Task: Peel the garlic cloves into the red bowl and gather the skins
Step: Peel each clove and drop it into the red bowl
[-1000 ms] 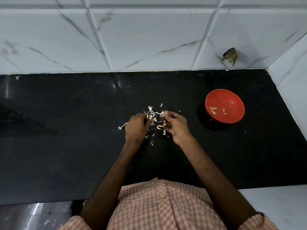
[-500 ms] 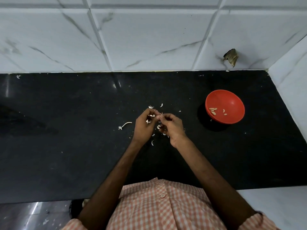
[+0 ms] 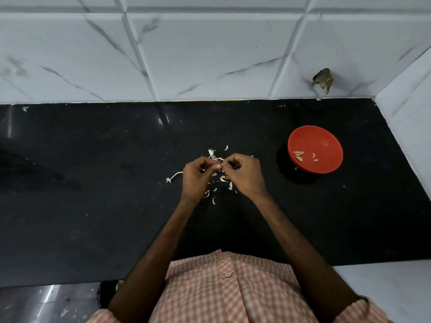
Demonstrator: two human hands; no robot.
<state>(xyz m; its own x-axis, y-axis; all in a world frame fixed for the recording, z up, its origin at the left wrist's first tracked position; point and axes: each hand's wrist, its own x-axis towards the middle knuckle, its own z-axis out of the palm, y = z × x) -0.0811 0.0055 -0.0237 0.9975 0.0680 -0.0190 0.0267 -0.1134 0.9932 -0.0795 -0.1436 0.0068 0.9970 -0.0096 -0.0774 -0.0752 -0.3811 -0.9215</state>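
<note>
Left hand (image 3: 198, 177) and right hand (image 3: 245, 174) meet fingertip to fingertip mid-view, backs up and fingers curled. The thumb and forefinger tips of both pinch one small pale piece (image 3: 221, 162) between them, too small to identify. Left forearm (image 3: 151, 252) and right forearm (image 3: 293, 243) are bare, stretch forward from the lower edge and angle inward, so the wrists sit near each other without touching.
</note>
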